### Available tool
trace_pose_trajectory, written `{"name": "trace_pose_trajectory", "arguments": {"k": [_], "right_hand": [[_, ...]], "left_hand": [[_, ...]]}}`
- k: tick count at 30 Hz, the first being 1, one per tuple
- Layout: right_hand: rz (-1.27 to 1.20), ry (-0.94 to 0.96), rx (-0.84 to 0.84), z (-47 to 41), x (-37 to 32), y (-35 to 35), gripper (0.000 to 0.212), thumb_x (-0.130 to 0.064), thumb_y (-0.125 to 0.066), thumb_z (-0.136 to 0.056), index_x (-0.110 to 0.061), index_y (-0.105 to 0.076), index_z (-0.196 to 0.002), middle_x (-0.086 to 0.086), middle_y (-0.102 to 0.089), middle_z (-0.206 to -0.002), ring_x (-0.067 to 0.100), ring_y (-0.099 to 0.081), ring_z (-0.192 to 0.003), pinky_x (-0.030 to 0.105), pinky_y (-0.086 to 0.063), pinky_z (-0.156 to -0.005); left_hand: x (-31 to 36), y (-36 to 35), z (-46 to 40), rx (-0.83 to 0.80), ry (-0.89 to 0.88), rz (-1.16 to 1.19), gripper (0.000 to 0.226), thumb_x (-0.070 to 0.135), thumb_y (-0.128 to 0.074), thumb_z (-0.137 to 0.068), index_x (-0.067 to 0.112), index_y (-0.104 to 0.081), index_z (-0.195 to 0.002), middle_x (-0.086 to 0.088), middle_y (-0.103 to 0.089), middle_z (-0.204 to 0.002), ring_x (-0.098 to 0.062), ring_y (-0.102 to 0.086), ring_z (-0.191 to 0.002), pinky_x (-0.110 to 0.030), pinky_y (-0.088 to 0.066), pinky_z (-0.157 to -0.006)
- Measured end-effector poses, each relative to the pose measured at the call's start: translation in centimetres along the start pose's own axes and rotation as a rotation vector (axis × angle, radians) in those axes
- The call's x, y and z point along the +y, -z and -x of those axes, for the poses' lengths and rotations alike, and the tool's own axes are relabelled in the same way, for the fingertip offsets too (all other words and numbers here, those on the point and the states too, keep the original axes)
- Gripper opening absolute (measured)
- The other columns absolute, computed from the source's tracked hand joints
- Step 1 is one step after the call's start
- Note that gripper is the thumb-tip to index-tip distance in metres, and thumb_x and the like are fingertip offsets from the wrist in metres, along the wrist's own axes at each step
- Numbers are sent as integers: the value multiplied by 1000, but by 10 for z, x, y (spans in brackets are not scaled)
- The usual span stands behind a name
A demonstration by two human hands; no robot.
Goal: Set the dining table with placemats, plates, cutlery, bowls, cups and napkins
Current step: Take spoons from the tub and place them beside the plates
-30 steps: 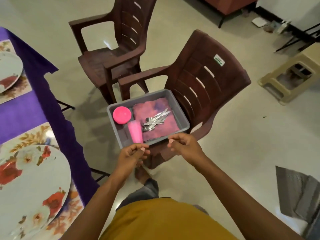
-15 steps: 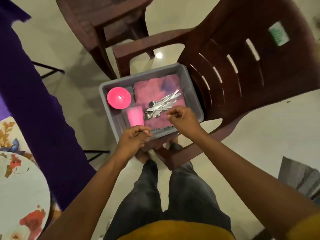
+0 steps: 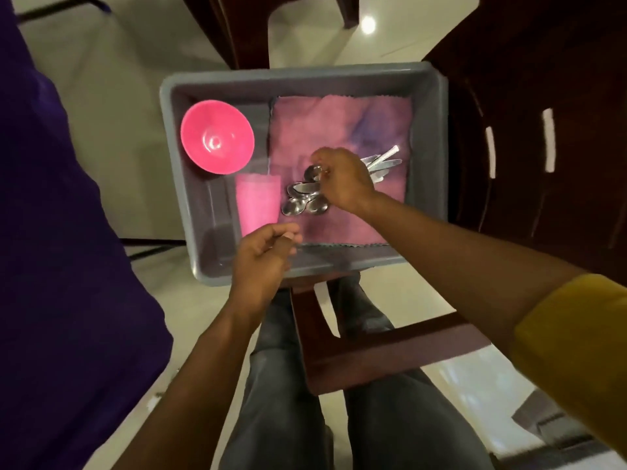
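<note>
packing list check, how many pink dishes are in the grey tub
2. A pink bowl sits in the tub's far-left corner, and a pink cup stands just nearer, beside the cutlery pile. Nothing more shows, though the hands could hide something small.

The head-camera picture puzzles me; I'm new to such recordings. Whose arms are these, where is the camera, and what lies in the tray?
No machine here: a person wears a wide-angle camera on the head, looking down past their own arms and legs. A grey plastic tray rests on a dark brown chair. In it lie a round pink bowl, a translucent pink cup and a folded pink cloth napkin with a pile of steel spoons and knives on top. The right hand reaches into the cutlery, fingers curled at a spoon; whether it grips is unclear. The left hand hovers loosely curled over the tray's near rim, holding nothing visible.
</note>
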State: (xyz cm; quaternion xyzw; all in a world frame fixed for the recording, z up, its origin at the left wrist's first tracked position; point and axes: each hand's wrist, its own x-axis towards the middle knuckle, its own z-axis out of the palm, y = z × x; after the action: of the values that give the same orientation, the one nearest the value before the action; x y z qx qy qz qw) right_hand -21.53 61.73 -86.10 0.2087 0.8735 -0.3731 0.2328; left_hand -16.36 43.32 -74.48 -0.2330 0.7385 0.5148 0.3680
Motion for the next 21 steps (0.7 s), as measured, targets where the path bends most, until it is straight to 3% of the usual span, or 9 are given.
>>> {"name": "trace_pose_trajectory", "arguments": {"k": [3,6,10,13,15,17,21], "right_hand": [[76,95,21,-15,1,-8,35,-7,-66,-83,-26,-75,-112,11,-66,-117,29,-64,-105,35,-53,-93],[119,142,42,-23,7,-9,25,-8,-65,-80,-27,-77,-90,6,-65,-107,25,-62,-95,34,-55,-80],[153,160,99,-29,9,-3,25,-7,-65,-84,-28,-77,-90,1,-66,-105,24,-63,-99,31,-52,-78],[16,234,154,-17,-4,8,22,-9,-65,-84,-28,-76,-89,-4,-69,-91,18,-66,-86,38,-56,-78],[-170,296,136,-1,-19,14,20,-8,-70,-83,-26,-76,-89,-8,-70,-85,11,-67,-78,38,-57,-75],[-327,312,45,20,-33,16,17,-6,-75,-81,-21,-77,-90,-10,-73,-82,7,-69,-76,36,-59,-73],[-411,253,-96,51,-41,7,15,-3,-77,-82,-15,-78,-91,-6,-77,-86,9,-73,-80,39,-62,-78]], "left_hand": [[-3,-6,-18,16,-6,24,20,10,-60,-103,17,-76,-111,-1,-79,-107,-14,-73,-96,-33,-60,-84],[-6,-10,-32,36,-4,33,21,11,-60,-103,15,-76,-115,1,-80,-104,-8,-71,-91,-29,-60,-79],[-8,-17,-43,89,-24,70,21,13,-61,-103,14,-75,-119,0,-79,-109,-12,-72,-101,-33,-61,-83],[-6,-22,-45,132,-82,131,27,13,-65,-99,17,-70,-125,0,-75,-120,-19,-69,-115,-42,-58,-100],[-3,-25,-43,133,-110,193,37,8,-64,-99,20,-62,-134,2,-70,-127,-14,-66,-121,-42,-53,-109],[-1,-28,-40,104,-143,250,38,9,-59,-104,18,-57,-141,0,-68,-133,-13,-64,-126,-41,-51,-111],[-2,-29,-32,95,-72,485,32,18,-45,-112,12,-57,-141,-13,-69,-133,-31,-68,-122,-47,-56,-104]]}}
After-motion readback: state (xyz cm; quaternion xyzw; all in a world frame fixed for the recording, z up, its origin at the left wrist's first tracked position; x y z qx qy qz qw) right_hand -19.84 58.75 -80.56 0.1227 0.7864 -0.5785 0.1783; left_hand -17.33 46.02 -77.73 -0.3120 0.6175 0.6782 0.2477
